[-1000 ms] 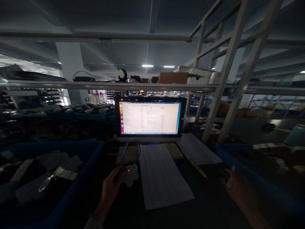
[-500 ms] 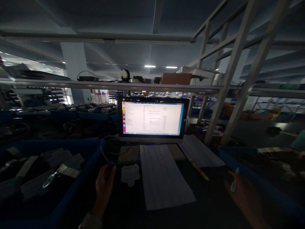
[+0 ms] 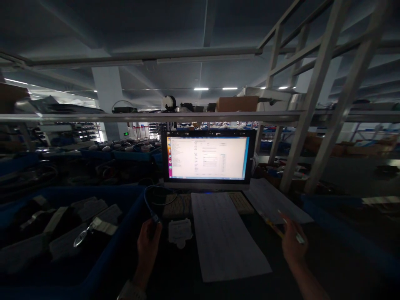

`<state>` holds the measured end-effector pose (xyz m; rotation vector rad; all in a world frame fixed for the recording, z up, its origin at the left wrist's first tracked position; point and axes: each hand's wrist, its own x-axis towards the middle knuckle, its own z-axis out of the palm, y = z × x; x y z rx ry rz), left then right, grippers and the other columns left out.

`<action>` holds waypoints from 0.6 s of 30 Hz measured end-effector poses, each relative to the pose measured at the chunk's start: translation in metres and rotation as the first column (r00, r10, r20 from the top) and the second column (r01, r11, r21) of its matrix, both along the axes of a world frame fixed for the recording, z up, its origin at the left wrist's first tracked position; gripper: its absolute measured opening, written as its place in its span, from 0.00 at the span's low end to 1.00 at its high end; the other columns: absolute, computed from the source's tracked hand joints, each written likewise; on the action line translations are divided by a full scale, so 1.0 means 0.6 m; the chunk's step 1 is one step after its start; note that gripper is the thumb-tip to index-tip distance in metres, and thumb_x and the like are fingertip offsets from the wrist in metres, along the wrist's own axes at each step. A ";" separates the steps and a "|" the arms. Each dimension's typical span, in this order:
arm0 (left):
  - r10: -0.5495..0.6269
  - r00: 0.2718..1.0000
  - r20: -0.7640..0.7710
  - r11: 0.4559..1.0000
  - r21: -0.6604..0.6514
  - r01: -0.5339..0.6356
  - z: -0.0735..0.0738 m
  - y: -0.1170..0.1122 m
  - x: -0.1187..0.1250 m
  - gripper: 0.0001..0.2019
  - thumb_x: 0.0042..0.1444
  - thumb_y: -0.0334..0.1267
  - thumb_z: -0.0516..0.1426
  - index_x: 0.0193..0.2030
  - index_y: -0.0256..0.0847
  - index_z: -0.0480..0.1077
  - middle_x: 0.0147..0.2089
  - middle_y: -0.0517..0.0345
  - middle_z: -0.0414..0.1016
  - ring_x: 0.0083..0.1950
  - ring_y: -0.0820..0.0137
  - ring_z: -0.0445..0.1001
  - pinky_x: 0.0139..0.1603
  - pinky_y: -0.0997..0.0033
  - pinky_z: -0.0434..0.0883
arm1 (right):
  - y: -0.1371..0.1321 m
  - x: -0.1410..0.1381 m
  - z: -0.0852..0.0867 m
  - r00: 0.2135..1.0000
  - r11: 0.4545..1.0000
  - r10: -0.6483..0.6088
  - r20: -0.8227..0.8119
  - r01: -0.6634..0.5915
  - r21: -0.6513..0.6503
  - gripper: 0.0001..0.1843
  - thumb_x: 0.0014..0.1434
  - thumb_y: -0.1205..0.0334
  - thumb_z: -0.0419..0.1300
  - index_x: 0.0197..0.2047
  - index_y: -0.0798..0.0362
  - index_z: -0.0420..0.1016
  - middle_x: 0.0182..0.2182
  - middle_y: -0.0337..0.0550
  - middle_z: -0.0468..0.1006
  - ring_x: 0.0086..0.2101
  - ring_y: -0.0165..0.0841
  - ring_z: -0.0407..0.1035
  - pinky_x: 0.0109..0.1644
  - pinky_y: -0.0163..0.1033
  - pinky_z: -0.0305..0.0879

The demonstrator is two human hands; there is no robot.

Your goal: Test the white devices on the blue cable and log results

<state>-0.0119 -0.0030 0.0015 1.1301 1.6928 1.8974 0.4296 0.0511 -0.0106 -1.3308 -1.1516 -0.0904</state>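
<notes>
My left hand (image 3: 148, 241) is closed on the end of a blue cable (image 3: 148, 201), which loops up toward the keyboard (image 3: 176, 205). Right of that hand lies a small pale plate-like part (image 3: 180, 231). My right hand (image 3: 293, 246) is closed around a slim, light-coloured pen (image 3: 300, 238). Just left of its fingers, a yellow pen (image 3: 275, 229) lies by the edge of a paper sheet (image 3: 278, 204). Between my hands a long printed sheet (image 3: 225, 241) covers part of the keyboard.
A lit monitor (image 3: 208, 158) stands behind the keyboard. At left is a blue bin (image 3: 93, 273) holding dark parts with pale labels; another blue bin (image 3: 331, 221) sits at right. A metal shelf (image 3: 187, 118) with boxes crosses above, and slanted metal posts (image 3: 300, 146) rise at right.
My right hand has moved left and away from me with the light pen, beside the yellow pen. My left hand still holds the cable. The whole view has shifted slightly.
</notes>
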 end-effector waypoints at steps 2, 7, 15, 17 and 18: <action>0.014 1.000 -0.016 1.000 0.008 -0.014 -0.001 0.002 -0.001 0.26 0.39 0.57 0.60 0.39 0.38 0.69 0.39 0.49 0.78 0.42 0.59 0.77 0.45 0.57 0.74 | -0.002 0.009 -0.005 0.974 0.999 -0.037 -0.222 0.041 0.010 0.22 0.56 0.42 0.50 0.37 0.53 0.70 0.34 0.46 0.74 0.34 0.39 0.70 0.37 0.48 0.69; 0.036 0.999 -0.014 0.999 0.010 -0.036 -0.004 0.003 -0.004 0.25 0.38 0.57 0.61 0.37 0.39 0.69 0.38 0.50 0.77 0.41 0.59 0.77 0.44 0.58 0.73 | -0.008 0.037 -0.008 0.740 0.996 0.063 -0.669 -0.088 -0.004 0.19 0.42 0.48 0.65 0.29 0.51 0.65 0.23 0.38 0.71 0.24 0.33 0.67 0.26 0.42 0.68; 0.037 0.997 0.067 0.999 0.027 -0.039 0.004 -0.002 0.000 0.23 0.36 0.54 0.62 0.36 0.39 0.69 0.34 0.52 0.77 0.37 0.61 0.77 0.41 0.58 0.74 | -0.010 0.030 0.009 0.323 0.924 0.298 -0.898 -0.335 0.186 0.22 0.47 0.38 0.57 0.32 0.49 0.70 0.37 0.43 0.77 0.33 0.33 0.71 0.36 0.44 0.75; 0.041 0.997 0.064 0.999 0.015 -0.042 0.004 0.000 -0.001 0.23 0.36 0.54 0.62 0.36 0.39 0.69 0.35 0.51 0.78 0.38 0.60 0.77 0.42 0.58 0.73 | -0.016 0.020 0.023 0.183 0.893 0.344 -0.921 -0.368 0.261 0.26 0.48 0.35 0.54 0.37 0.48 0.74 0.46 0.43 0.75 0.40 0.34 0.72 0.36 0.41 0.75; 0.043 0.997 0.058 0.999 0.010 -0.044 0.003 0.000 -0.001 0.24 0.35 0.54 0.62 0.36 0.39 0.69 0.36 0.51 0.78 0.39 0.60 0.77 0.43 0.57 0.73 | -0.020 0.016 0.029 0.152 0.884 0.353 -0.923 -0.378 0.276 0.28 0.49 0.34 0.53 0.39 0.47 0.74 0.48 0.43 0.74 0.42 0.34 0.72 0.37 0.41 0.75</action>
